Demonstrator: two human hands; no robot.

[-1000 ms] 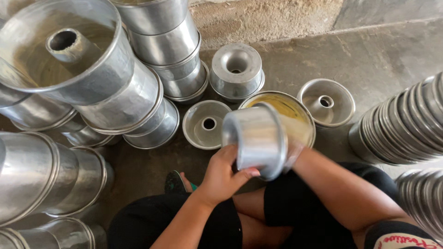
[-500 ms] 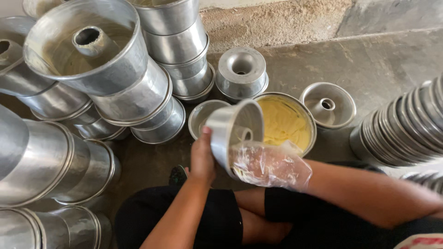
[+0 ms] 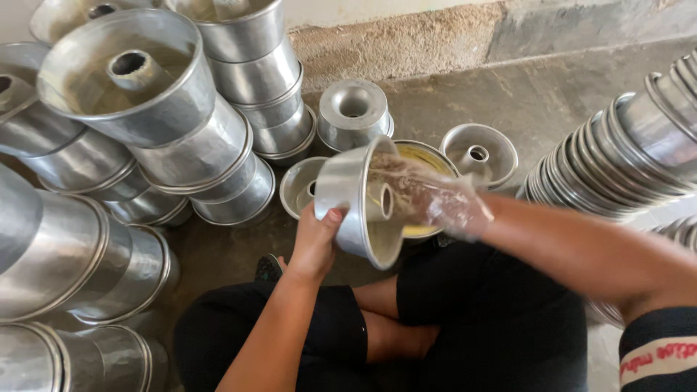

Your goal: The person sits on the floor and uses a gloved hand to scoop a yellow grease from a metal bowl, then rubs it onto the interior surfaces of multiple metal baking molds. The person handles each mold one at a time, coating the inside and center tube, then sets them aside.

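From the head view, a grey concrete floor (image 3: 552, 94) is carrying everything here, and it is running back to a rough, sandy-looking wall (image 3: 392, 43) along the top. The person is sitting cross-legged on that floor in black clothing. Stacks of shiny metal ring pans are crowding the left side (image 3: 145, 145), some lying on their sides, each with a centre tube, and another nested stack (image 3: 624, 160) is leaning in from the right. Between them, near the wall, one small pan is sitting upside down (image 3: 353, 112), a second is standing open to the right (image 3: 479, 151), and a third is lying just behind the left hand (image 3: 301, 187). A round bowl (image 3: 428, 156) of yellow grease is resting on the floor, mostly hidden by the work in front of it. The left hand (image 3: 316, 239) is gripping the outer wall of a tilted pan (image 3: 356, 203), thumb curled over it, holding it above the lap with its mouth turned to the right. The right hand (image 3: 443, 199), wrapped in a clear plastic bag, is reaching into that pan's mouth with fingers loosely spread against the inside. No labels or signs are showing on the pans.
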